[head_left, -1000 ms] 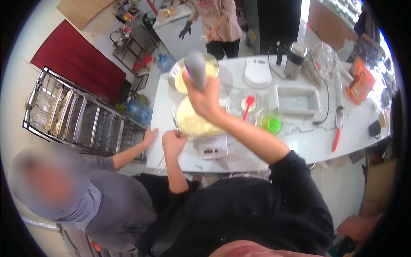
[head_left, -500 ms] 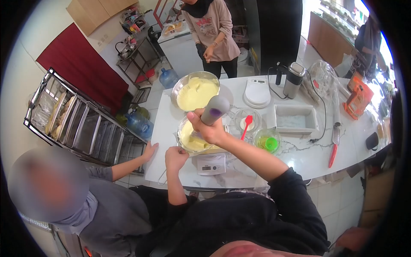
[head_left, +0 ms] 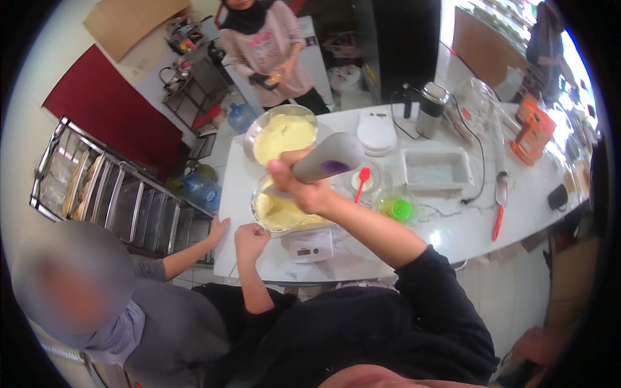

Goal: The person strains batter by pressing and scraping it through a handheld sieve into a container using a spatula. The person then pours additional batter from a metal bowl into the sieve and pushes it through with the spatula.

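My right hand [head_left: 301,187] is closed around the thick grey handle of a spatula [head_left: 333,158] with a purple patch. The tool's batter-coated lower end is over a metal bowl [head_left: 257,210] of pale yellow batter. My left hand [head_left: 252,243] is curled at the near left rim of that bowl and seems to grip it; its fingertips are partly hidden. Beside the bowl, a pan with a pale edge [head_left: 317,224], mostly hidden behind my right arm, sits on a white kitchen scale [head_left: 310,249]. Behind it stands a larger metal bowl [head_left: 284,139] of yellow batter.
A red spatula [head_left: 363,183], a green cup [head_left: 401,209], a white loaf tin [head_left: 438,169], another scale [head_left: 376,132] and a red-handled grater [head_left: 499,210] lie rightward. One co-worker's hand [head_left: 218,231] rests on the table's left edge; another person [head_left: 268,55] stands across.
The view has shifted, so the table sits further left. My right hand has tilted the spatula handle more to the right. The person across has moved their hands, holding something small.
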`<state>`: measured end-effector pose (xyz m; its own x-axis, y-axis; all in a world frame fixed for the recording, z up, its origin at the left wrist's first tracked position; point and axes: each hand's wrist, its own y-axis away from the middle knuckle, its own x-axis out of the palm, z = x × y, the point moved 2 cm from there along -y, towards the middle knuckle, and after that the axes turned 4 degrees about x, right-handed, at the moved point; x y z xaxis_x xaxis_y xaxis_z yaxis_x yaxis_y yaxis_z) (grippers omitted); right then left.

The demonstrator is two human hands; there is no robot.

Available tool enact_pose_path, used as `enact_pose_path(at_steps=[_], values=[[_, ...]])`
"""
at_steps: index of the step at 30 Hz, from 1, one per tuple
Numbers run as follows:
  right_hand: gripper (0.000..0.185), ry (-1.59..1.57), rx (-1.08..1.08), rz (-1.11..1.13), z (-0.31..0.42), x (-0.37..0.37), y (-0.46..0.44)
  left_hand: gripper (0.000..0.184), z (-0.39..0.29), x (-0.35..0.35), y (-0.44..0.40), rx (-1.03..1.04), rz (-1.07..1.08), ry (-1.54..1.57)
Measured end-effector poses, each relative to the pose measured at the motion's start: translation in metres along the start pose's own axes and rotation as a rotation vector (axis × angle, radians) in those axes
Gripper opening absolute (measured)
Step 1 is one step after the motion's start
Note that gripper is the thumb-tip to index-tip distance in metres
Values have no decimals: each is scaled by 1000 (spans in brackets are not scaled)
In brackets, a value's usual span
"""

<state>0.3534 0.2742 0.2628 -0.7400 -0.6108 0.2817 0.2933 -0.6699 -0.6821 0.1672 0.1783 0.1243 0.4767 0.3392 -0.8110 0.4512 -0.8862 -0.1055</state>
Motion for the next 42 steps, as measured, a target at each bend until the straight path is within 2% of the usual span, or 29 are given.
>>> enact_pose_path(at_steps=[2, 3, 5, 7, 9, 12, 15, 16, 19, 20, 23, 24, 27, 28, 29, 31, 35, 38, 42], values=[[36, -62, 110, 63, 1, 7, 6, 14, -7, -5, 5, -27, 52, -30], [36, -132, 175, 83, 0, 16, 9, 14, -8, -5, 5, 26, 37, -46], [36, 118, 52, 124, -28, 16, 23, 14, -3, -6, 8, 108, -33, -82], [34, 83, 158, 80, -51, 7, 23, 14, 1, -6, 10, 37, -34, -55], [35, 33, 156, 43, -42, 0, 13, 13, 1, -3, 13, 4, 2, -27], [38, 224, -61, 87, -14, 8, 12, 13, 8, -6, 11, -13, 27, 2], [41, -2, 103, 148, -19, 23, 23, 14, 5, -9, 10, -59, 26, 41], [41, 64, 112, 167, -25, 20, 27, 13, 8, -10, 11, -53, 24, 49], [30, 10, 239, 83, -46, 7, 17, 13, 9, -7, 14, -36, 1, 80], [29, -79, 211, 18, -43, 7, 14, 13, 8, -6, 15, -29, -4, 87], [37, 203, -95, 23, -15, 17, 14, 13, 12, -6, 11, -44, 31, 58], [35, 75, -22, 71, -13, 22, 17, 13, 11, -7, 10, -4, 0, 94], [33, 91, -43, 187, -33, 30, 31, 11, 9, -11, 11, 23, -17, 94], [33, 196, -88, 175, -40, 28, 31, 11, 9, -14, 12, -28, 37, 15], [35, 124, -90, 112, -49, 28, 28, 12, 12, -14, 12, -62, 87, -62], [37, 5, 26, -11, -43, 26, 15, 27, 20, -13, 11, -63, 126, -71], [38, -159, 30, -25, -30, 37, 11, 55, 42, -9, 10, -102, 132, 97], [38, -114, 63, 16, -48, 41, 30, 56, 42, -17, 13, -100, 121, 98], [37, -209, 153, -135, -54, 23, 16, 37, 54, -16, 16, -37, 89, 81]])
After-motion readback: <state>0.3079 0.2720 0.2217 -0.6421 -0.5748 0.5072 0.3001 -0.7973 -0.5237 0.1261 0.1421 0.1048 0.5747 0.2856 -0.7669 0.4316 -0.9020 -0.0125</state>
